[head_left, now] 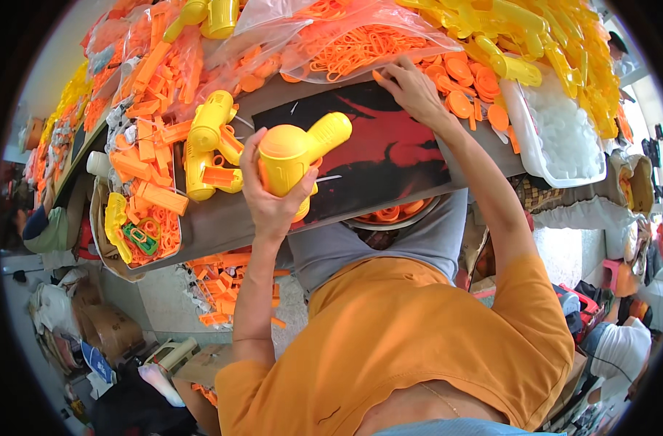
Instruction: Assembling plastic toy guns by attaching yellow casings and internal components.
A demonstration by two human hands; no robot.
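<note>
Left hand (270,192) is gripping a yellow plastic toy hair-dryer body (296,154) above the bench's near edge; right hand (413,89) is reaching, fingers spread, onto flat orange plastic discs (462,81) at the far side.

Risk: the one-handed hold is looking loose, so the dryer could be slipping off the near edge to the floor; the reaching arm could be dragging the clear bag of orange rings (360,43). Bench (390,156) is carrying a dark red-black mat and is crowded with orange and yellow parts; cluttered workshop floor below.

A grey worktable (222,232) carries a red-and-black mat (390,156), heaps of orange plastic parts (153,156), yellow toy shells (204,134), clear bags of orange pieces (346,43), and 1 white tub (564,145).
</note>
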